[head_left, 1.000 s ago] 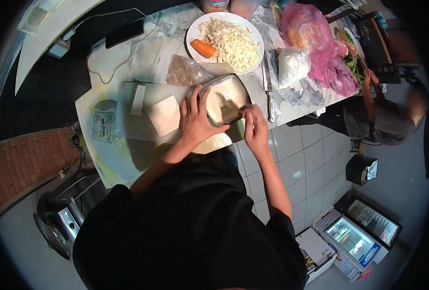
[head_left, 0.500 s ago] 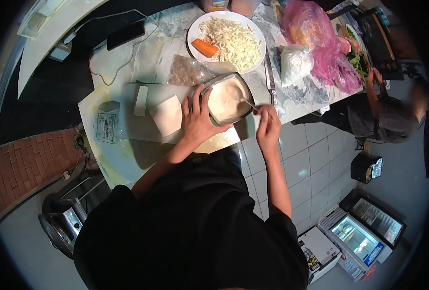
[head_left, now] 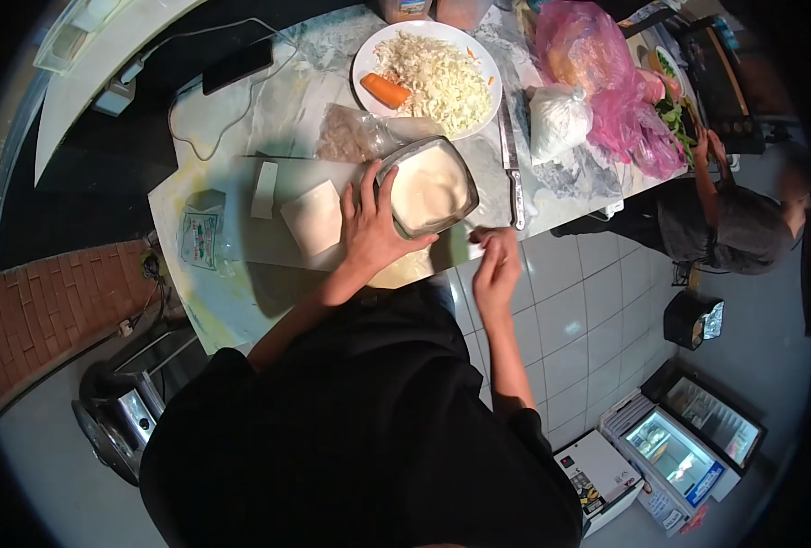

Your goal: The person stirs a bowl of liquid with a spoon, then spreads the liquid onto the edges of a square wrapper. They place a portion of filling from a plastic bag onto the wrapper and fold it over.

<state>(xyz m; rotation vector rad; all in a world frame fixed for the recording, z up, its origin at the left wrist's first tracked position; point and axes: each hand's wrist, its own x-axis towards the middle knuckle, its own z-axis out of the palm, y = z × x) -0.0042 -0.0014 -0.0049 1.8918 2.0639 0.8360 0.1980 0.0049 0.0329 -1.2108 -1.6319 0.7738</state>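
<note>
My left hand (head_left: 373, 228) holds the square bowl (head_left: 470, 173) by its near left side, fingers over the rim and thumb along the front. Pale, creamy batter (head_left: 428, 190) fills much of the bowl. Just beyond the bowl's near right corner, my right hand (head_left: 497, 265) is closed on the spoon (head_left: 476, 248), which is mostly hidden by the fingers. To the left of my left hand lie a pale white block (head_left: 314, 217) and a narrow white piece (head_left: 264, 190).
Behind the bowl are a clear plastic bag (head_left: 350, 135) and a plate (head_left: 365, 55) with shredded vegetables and a carrot. A knife (head_left: 515, 196) lies to the right, near a white bag (head_left: 559, 123) and pink bags (head_left: 588, 46). Another person (head_left: 729, 219) stands at the far right.
My right hand has drawn the spoon out of the batter and moved down, toward me. The bowl has shifted slightly, with my left hand still on it.
</note>
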